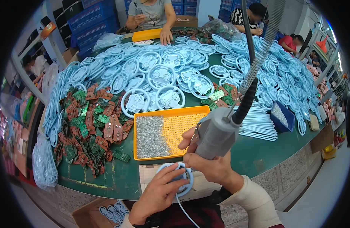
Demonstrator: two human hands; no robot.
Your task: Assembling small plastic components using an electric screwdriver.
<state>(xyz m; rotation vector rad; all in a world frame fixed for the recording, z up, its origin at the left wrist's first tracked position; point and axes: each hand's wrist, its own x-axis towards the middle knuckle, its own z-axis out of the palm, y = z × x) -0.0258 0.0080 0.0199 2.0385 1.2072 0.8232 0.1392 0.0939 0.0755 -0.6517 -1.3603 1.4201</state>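
Note:
My right hand (217,169) is wrapped round a grey electric screwdriver (215,136), which hangs from a coiled spring (260,57) and a black cable. Its tip is hidden behind its body and my hand. Below it, my left hand (158,193) presses a round light-blue plastic housing (188,176) with its fingers, against a piece of cardboard (147,175) at the table's near edge. From the housing a thin pale-blue stick or cord (187,214) runs down toward me. Just beyond my hands lies a yellow perforated tray (180,133) with small silver screws (150,138) heaped at its left.
Red and green circuit boards (95,129) are piled left of the tray. Light-blue housings (159,76) cover the far table. Pale-blue sticks (258,123) and a dark-blue bin (283,117) lie right. A box of blue parts (114,212) stands below. Co-workers sit beyond, one hand (166,37) near.

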